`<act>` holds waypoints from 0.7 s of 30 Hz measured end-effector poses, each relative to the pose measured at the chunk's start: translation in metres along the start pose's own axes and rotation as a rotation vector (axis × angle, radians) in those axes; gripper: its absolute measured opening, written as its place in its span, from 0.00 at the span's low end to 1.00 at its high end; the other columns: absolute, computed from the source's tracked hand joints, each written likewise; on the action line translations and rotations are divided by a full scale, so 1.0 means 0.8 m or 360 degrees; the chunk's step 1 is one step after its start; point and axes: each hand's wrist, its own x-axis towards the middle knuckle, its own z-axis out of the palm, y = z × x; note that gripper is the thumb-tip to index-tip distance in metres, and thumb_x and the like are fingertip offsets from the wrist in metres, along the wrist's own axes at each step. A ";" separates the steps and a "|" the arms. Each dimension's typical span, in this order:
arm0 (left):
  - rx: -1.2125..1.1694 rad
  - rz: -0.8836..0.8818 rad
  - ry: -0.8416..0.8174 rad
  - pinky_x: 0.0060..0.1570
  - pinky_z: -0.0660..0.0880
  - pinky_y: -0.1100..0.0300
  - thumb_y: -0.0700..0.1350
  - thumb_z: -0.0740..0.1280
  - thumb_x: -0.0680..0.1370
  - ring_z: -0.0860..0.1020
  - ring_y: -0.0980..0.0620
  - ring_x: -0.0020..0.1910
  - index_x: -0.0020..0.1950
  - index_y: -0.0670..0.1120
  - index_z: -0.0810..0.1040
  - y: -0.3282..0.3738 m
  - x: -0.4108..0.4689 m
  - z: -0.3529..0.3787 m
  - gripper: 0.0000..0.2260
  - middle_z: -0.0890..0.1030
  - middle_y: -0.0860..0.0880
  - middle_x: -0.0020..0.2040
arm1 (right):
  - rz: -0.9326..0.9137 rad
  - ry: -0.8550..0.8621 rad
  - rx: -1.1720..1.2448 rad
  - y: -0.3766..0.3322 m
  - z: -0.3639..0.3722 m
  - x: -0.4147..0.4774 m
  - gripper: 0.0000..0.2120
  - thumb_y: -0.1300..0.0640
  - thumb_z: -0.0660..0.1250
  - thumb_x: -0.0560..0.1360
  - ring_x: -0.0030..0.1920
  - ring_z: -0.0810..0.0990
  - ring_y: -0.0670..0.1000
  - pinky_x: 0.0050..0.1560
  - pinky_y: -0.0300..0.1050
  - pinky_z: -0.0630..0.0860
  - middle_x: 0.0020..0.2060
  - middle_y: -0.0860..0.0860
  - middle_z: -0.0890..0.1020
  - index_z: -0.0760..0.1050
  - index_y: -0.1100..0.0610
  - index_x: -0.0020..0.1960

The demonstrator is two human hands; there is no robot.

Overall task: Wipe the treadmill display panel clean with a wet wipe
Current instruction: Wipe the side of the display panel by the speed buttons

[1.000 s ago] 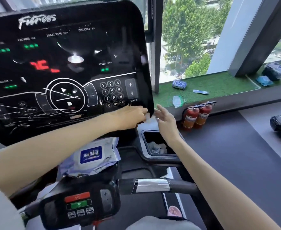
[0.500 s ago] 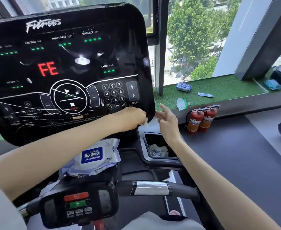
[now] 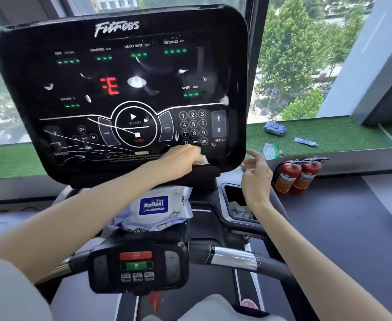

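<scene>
The black display panel (image 3: pixel 121 72) fills the upper left and centre of the frame, tilted toward the person, its rounded right edge running down just in front of the window post. The left hand (image 3: pixel 181 156) lies against the panel's lower margin, below the number keypad, fingers curled down over a wet wipe (image 3: pixel 205 160), of which only a small white corner shows past the fingertips. The right hand (image 3: pixel 257 176) hangs in the air just off the panel's lower right corner, apart from it, fingers loosely bent and half spread, with nothing in it that I can make out. Below the panel's bottom edge a pack of wipes (image 3: pixel 160 206) rests on the console, and to its right an open tray (image 3: pixel 225 188) holds some crumpled bits. Two red fire extinguishers (image 3: pixel 297 176) stand at centre right, near the right hand. The green turf ledge (image 3: pixel 329 135) behind them carries a blue packet (image 3: pixel 275 128) and small scraps. At the bottom centre a handlebar (image 3: pixel 234 258) with a button pod (image 3: pixel 137 266) crosses under both forearms, leaving open space between the arms and the panel's lower edge.
</scene>
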 end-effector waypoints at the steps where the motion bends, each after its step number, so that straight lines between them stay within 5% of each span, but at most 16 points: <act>1: 0.0002 -0.0026 0.0021 0.40 0.72 0.51 0.28 0.59 0.71 0.75 0.45 0.42 0.49 0.49 0.81 -0.006 -0.008 0.003 0.19 0.76 0.47 0.42 | -0.0027 0.0008 -0.0022 -0.004 0.005 -0.005 0.28 0.76 0.52 0.66 0.45 0.75 0.51 0.43 0.30 0.70 0.43 0.54 0.78 0.73 0.58 0.61; 3: 0.0046 -0.0077 0.0034 0.37 0.69 0.53 0.28 0.59 0.68 0.75 0.45 0.42 0.45 0.44 0.80 -0.014 -0.023 0.005 0.17 0.75 0.47 0.42 | -0.0119 -0.0004 -0.0058 -0.016 0.015 -0.016 0.26 0.76 0.52 0.66 0.43 0.74 0.49 0.42 0.28 0.69 0.43 0.54 0.78 0.74 0.60 0.58; 7: 0.0063 -0.0141 0.0057 0.35 0.64 0.56 0.26 0.59 0.67 0.75 0.46 0.42 0.48 0.44 0.81 -0.048 -0.058 0.010 0.19 0.76 0.48 0.43 | -0.0344 -0.0156 -0.0142 -0.035 0.044 -0.037 0.24 0.77 0.53 0.65 0.45 0.74 0.49 0.52 0.43 0.72 0.45 0.53 0.77 0.76 0.60 0.54; 12: 0.0033 -0.0216 0.0128 0.50 0.74 0.51 0.26 0.60 0.68 0.76 0.47 0.54 0.55 0.49 0.82 -0.110 -0.123 0.003 0.25 0.80 0.50 0.50 | -0.0636 -0.0365 -0.0460 -0.048 0.086 -0.063 0.24 0.75 0.56 0.67 0.56 0.73 0.57 0.57 0.45 0.65 0.54 0.55 0.79 0.76 0.60 0.58; 15: -0.0038 -0.0387 0.0096 0.48 0.73 0.53 0.28 0.61 0.71 0.76 0.47 0.51 0.54 0.48 0.82 -0.149 -0.157 -0.004 0.21 0.79 0.49 0.48 | -0.0733 -0.0482 -0.0513 -0.056 0.108 -0.081 0.24 0.76 0.56 0.67 0.59 0.73 0.58 0.61 0.51 0.68 0.57 0.58 0.78 0.76 0.62 0.58; 21: -0.0194 -0.0412 0.0236 0.44 0.70 0.55 0.31 0.62 0.74 0.76 0.48 0.50 0.54 0.47 0.82 -0.118 -0.140 0.005 0.17 0.79 0.48 0.48 | -0.0894 -0.0434 -0.0709 -0.056 0.124 -0.097 0.23 0.76 0.57 0.60 0.50 0.78 0.63 0.55 0.57 0.73 0.49 0.60 0.82 0.78 0.66 0.52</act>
